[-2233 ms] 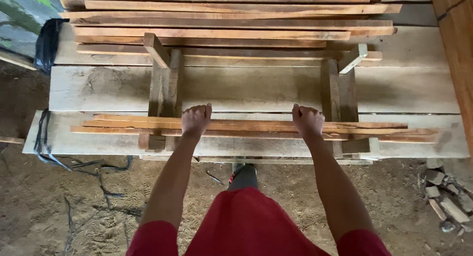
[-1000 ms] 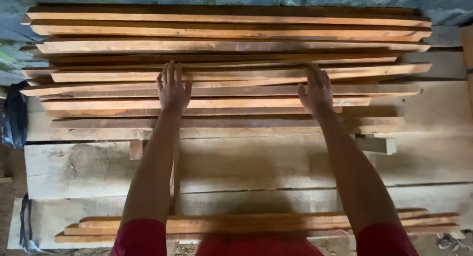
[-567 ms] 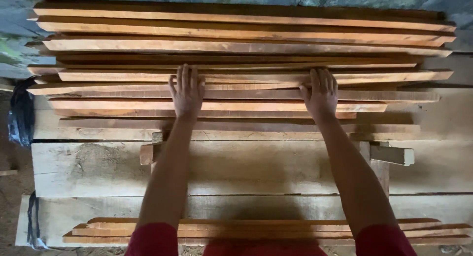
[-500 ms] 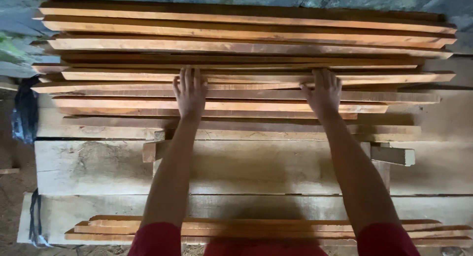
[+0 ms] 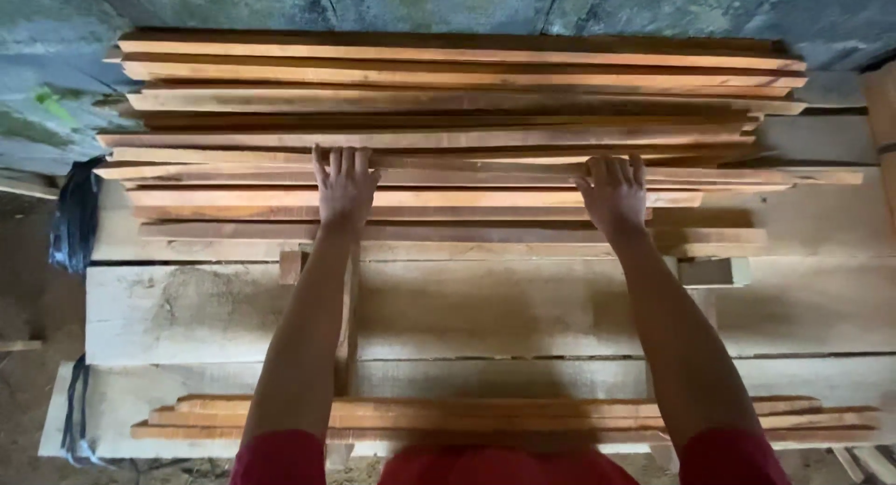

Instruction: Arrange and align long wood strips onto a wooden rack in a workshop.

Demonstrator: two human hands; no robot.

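Against a mossy wall, the bench (image 5: 224, 308) carries stacked slats (image 5: 467, 93); left hand (image 5: 343, 186) and right hand (image 5: 612, 192) lie flat, spread apart, balancing one slat (image 5: 467, 176).

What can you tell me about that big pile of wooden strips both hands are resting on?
The pile of wooden strips is made of long, thin, orange-brown slats lying flat and roughly parallel, their ends uneven. It sits at the far side of pale, wide planks, against a grey wall. The left hand and right hand lie palm-down on its nearer slats.
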